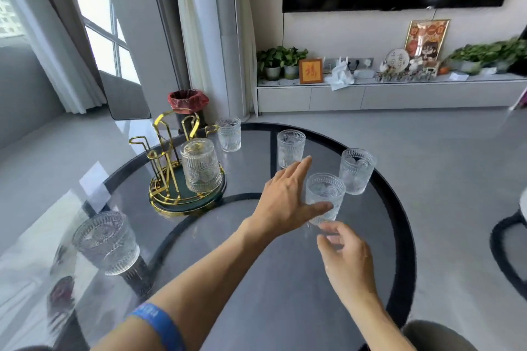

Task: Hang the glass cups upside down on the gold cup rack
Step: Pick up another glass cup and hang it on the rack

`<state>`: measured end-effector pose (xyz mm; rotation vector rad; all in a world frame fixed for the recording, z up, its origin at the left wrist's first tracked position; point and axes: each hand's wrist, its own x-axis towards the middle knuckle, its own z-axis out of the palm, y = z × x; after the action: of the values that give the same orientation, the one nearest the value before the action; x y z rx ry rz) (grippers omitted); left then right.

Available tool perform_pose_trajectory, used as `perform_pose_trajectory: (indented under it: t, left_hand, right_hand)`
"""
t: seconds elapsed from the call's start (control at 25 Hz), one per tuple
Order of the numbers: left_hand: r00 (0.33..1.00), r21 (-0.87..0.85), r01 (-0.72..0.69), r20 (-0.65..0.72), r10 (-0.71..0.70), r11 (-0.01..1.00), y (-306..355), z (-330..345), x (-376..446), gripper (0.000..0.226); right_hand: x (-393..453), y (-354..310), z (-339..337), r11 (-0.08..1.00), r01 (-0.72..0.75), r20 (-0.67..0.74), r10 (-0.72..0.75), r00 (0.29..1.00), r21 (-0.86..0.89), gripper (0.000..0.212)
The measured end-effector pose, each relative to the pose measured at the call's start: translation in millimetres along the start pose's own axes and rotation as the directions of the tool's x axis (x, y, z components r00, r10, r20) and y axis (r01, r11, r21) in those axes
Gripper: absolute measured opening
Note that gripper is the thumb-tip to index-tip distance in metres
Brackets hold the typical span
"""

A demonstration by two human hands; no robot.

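The gold cup rack stands on a dark green round base at the left of the round glass table. One ribbed glass cup hangs upside down on it. Upright cups stand on the table: one behind the rack, one at the back, one at the right, one near the left edge. My left hand is spread open against the left side of the middle cup, thumb across its front. My right hand hovers just below that cup's base, fingers loosely curled.
A bin with a red liner stands on the floor behind the table. A low TV cabinet with plants and ornaments runs along the far wall. A dark stool sits at the right edge.
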<state>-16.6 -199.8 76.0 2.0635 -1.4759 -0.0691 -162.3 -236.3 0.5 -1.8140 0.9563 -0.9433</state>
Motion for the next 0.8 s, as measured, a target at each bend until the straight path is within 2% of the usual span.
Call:
perform_pose_trajectory:
  t: [0.08, 0.2, 0.36, 0.44, 0.48, 0.52, 0.6, 0.64, 0.68, 0.8]
  left_hand:
    - [0.997, -0.044, 0.064, 0.049, -0.062, 0.997, 5.1, 18.1, 9.8, 0.104]
    - [0.979, -0.171, 0.180, 0.127, -0.160, 0.969, 8.8, 39.6, 22.5, 0.106]
    - [0.954, -0.245, 0.284, -0.027, -0.299, 0.927, 13.8, 45.3, 30.9, 0.095]
    - [0.941, -0.346, 0.298, -0.052, -0.335, 0.890, 12.9, 39.9, 23.5, 0.092]
    - [0.937, -0.428, 0.302, -0.033, -0.349, 0.852, 11.5, 34.6, 16.7, 0.092]
    - [0.935, -0.496, 0.302, -0.013, -0.355, 0.814, 8.9, 26.9, 8.3, 0.090]
    - [0.943, -0.581, 0.273, 0.003, -0.333, 0.767, 1.1, 4.4, -8.3, 0.082]
    - [0.949, -0.594, 0.255, 0.000, -0.316, 0.763, -4.3, -9.9, -15.7, 0.077]
    - [0.954, -0.592, 0.236, -0.009, -0.300, 0.771, -9.1, -24.7, -22.1, 0.075]
    - [0.962, -0.564, 0.181, -0.069, -0.265, 0.806, -26.8, -68.7, -37.3, 0.077]
  right_hand:
    - [5.9, 4.4, -4.8, 0.977, -0.143, -0.073, 0.156, 0.985, 0.161, 0.017]
    - [8.2, 10.1, -6.4, 0.898, -0.329, -0.074, 0.364, 0.929, 0.291, 0.014]
    - [10.3, 10.2, -12.4, 0.806, -0.383, -0.070, 0.459, 0.885, 0.451, 0.012]
    - [13.4, 7.2, -14.1, 0.668, -0.463, 0.038, 0.547, 0.837, 0.582, 0.015]
    - [14.1, 5.5, -12.4, 0.558, -0.525, 0.155, 0.576, 0.802, 0.643, 0.023]
    - [14.2, 1.0, -9.6, 0.419, -0.588, 0.306, 0.568, 0.764, 0.692, 0.030]
    - [16.3, -17.2, -4.3, 0.169, -0.672, 0.566, 0.416, 0.712, 0.721, 0.044]
    - [19.0, -27.9, -0.6, 0.123, -0.688, 0.625, 0.326, 0.709, 0.715, 0.049]
    - [22.9, -38.3, 3.5, 0.124, -0.692, 0.649, 0.262, 0.714, 0.712, 0.052]
    - [34.1, -73.7, 25.7, 0.177, -0.677, 0.652, 0.186, 0.735, 0.714, 0.051]
